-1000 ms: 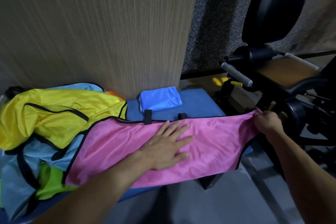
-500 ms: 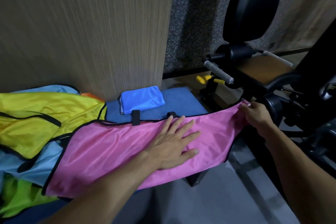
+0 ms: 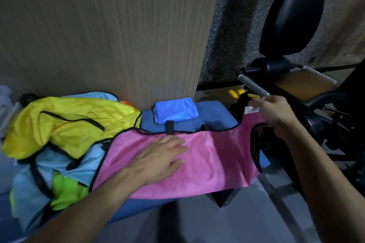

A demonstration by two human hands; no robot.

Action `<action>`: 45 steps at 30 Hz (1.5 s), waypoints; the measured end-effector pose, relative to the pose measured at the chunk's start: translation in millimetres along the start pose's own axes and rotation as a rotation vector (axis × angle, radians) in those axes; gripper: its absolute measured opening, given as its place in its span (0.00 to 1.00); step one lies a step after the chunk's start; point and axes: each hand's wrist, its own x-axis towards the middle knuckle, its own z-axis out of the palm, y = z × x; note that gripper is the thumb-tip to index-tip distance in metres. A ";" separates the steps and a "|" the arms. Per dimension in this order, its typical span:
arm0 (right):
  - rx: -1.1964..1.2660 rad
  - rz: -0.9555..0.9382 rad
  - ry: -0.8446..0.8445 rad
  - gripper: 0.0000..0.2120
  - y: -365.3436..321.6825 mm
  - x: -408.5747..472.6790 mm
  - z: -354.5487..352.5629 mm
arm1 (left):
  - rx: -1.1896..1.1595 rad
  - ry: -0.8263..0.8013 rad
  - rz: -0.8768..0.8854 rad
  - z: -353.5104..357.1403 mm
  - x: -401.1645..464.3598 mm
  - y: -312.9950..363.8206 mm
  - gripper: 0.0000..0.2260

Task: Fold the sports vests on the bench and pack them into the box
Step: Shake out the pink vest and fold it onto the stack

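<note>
The left hand (image 3: 158,159) lies flat, fingers straight, pressing the pink vest (image 3: 199,162) onto the blue bench (image 3: 215,109), its near edge draping over the front. The right hand (image 3: 276,116) lifts the vest's far right end; blur hides whether its fingers pinch the cloth. The mesh looks light, limp and slippery, best taken at the bound hems. Unfolded vests (image 3: 65,124) are heaped left; a folded blue vest (image 3: 175,110) sits behind. No box shows.
</note>
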 end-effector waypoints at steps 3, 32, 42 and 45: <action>0.023 -0.054 -0.119 0.10 -32.8 -25.9 53.7 | 0.014 0.109 -0.121 -22.3 -25.2 -16.8 0.13; -0.708 -0.489 -0.238 0.11 27.0 -33.4 190.4 | -0.386 0.341 -0.806 -37.9 -49.9 -75.4 0.20; -0.190 -0.265 -0.510 0.04 51.2 -2.8 152.3 | -0.392 0.389 -0.851 -36.4 -50.6 -79.9 0.16; -0.117 -0.156 -0.583 0.09 53.7 2.1 153.1 | -0.384 0.393 -0.868 -34.9 -49.0 -80.3 0.16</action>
